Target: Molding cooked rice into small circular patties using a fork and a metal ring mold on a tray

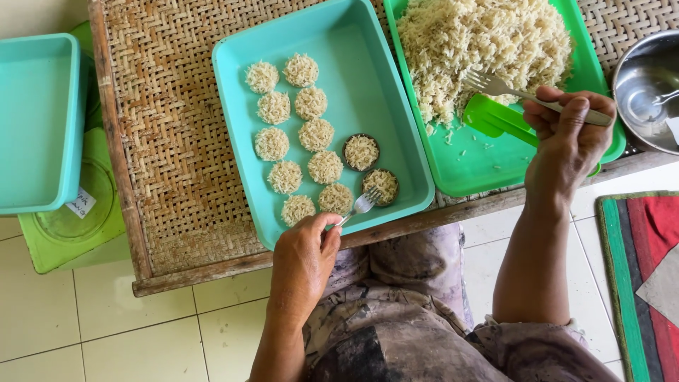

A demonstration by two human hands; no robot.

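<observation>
My left hand [303, 258] grips a small metal fork [362, 205] whose tines rest at a round mould filled with noodles [382, 185] inside a teal tray [339, 42]. A second filled mould [361, 151] sits just above it. Several round noodle discs [303, 131] lie in two columns in that tray. My right hand [566, 134] holds a longer fork [495, 86] with its tines touching a heap of loose noodles [481, 42] in a green tray [467, 170]. A green scoop [498, 119] lies under that fork.
Both trays sit on a woven rattan surface with a wooden frame [170, 141]. A steel bowl [647, 88] stands at the far right. Stacked teal and green containers [42, 127] sit on the tiled floor at left. A striped mat [640, 269] lies at right.
</observation>
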